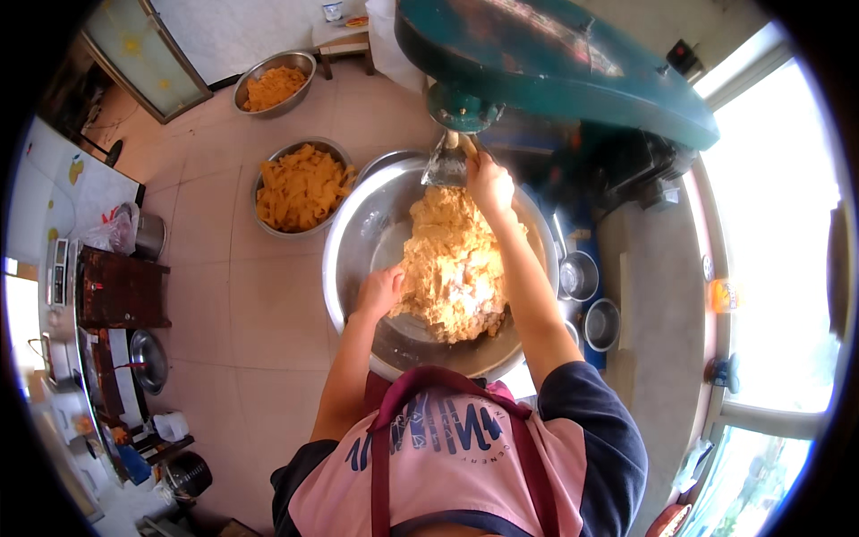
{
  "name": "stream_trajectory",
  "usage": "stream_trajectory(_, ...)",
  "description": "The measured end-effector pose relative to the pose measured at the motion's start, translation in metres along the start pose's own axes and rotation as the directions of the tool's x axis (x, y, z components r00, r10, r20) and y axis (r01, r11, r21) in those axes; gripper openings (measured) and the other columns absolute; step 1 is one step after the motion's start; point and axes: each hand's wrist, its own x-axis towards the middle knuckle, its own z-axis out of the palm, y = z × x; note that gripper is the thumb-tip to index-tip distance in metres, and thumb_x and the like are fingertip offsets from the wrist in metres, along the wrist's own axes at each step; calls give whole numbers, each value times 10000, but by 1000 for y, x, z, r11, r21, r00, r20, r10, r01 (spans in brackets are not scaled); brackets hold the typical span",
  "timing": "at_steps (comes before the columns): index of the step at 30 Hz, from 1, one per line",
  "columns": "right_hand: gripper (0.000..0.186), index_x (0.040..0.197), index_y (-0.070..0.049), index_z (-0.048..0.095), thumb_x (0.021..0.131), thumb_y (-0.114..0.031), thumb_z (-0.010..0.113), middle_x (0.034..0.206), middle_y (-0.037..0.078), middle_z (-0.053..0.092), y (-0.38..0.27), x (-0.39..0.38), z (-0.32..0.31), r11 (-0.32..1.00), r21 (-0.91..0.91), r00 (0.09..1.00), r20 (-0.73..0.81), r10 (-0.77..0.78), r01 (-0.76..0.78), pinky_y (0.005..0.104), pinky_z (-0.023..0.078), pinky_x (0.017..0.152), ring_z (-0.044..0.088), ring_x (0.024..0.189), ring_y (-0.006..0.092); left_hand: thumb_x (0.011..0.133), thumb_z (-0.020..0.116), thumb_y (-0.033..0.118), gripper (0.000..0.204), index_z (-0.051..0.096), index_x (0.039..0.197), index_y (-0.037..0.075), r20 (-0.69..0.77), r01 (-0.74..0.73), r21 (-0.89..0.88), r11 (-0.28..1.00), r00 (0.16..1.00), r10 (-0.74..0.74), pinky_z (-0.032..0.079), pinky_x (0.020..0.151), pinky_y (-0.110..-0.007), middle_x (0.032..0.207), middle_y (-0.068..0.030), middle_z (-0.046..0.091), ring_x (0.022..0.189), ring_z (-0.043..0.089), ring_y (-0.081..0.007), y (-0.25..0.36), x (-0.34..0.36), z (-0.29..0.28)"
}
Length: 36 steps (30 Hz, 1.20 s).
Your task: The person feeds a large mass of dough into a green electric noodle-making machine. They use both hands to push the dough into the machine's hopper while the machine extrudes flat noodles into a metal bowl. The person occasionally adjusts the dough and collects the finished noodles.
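Note:
A large steel basin [336, 246] stands in front of me, with a big lumpy mass of yellow dough [452, 259] in it. My left hand [380, 291] is at the dough's left side, its fingers closed on the edge of it. Near the far rim, my right hand [490, 183] grips the wooden handle of a scraper [443, 165]. The scraper's wide metal blade lies at the far end of the dough, just below the green machine's head.
A green machine [555, 63] overhangs the basin's far side. Two metal bowls of orange-yellow pieces [304, 188] [274, 88] sit on the tiled floor to the left. Small steel pots [601, 324] stand at the right. Along the left wall is a dark wooden cabinet [121, 288].

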Motion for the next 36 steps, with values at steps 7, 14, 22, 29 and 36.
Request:
stream_trajectory(7,309,981,-35,555,828,-206,762,752,169,663,66,-152,-91,900,400,977,-51,209,-172,371,519,612,669,659,318,881,594,142,102,646,915,62,-50,-61,-11,998,997,60,498,715,-465,851,-173,649,826,620,-376,-9,-1,12)
stream_trajectory(14,171,908,-46,556,802,-77,686,690,138,631,109,-224,-106,874,374,951,123,284,-310,367,498,575,629,592,253,904,647,257,258,653,1051,44,-159,44,90,995,987,-29,486,811,-382,1013,-132,652,927,619,-291,-2,7,7)
stream_trajectory(22,174,860,-41,550,830,-120,702,630,169,597,121,-222,-98,803,526,951,36,308,-280,357,480,544,627,561,285,918,502,634,753,554,1281,-24,414,636,-691,344,738,-533,455,943,-358,1200,-128,622,1074,598,-232,-48,52,47)
stream_trajectory(29,144,867,-50,549,813,-86,678,657,159,593,135,-224,-82,794,565,965,15,263,-225,365,490,575,609,570,289,869,295,787,1014,402,1411,-63,293,662,-483,573,739,-607,257,1130,-403,1481,-292,344,1411,299,-375,-68,60,77)
stream_trajectory(36,238,791,-28,538,878,-175,703,565,95,513,128,-203,-100,849,486,974,19,227,-208,309,423,497,448,497,127,859,387,767,978,436,1365,-69,236,690,-477,545,697,-677,319,1080,-424,1374,-325,412,1323,382,-372,11,20,51)
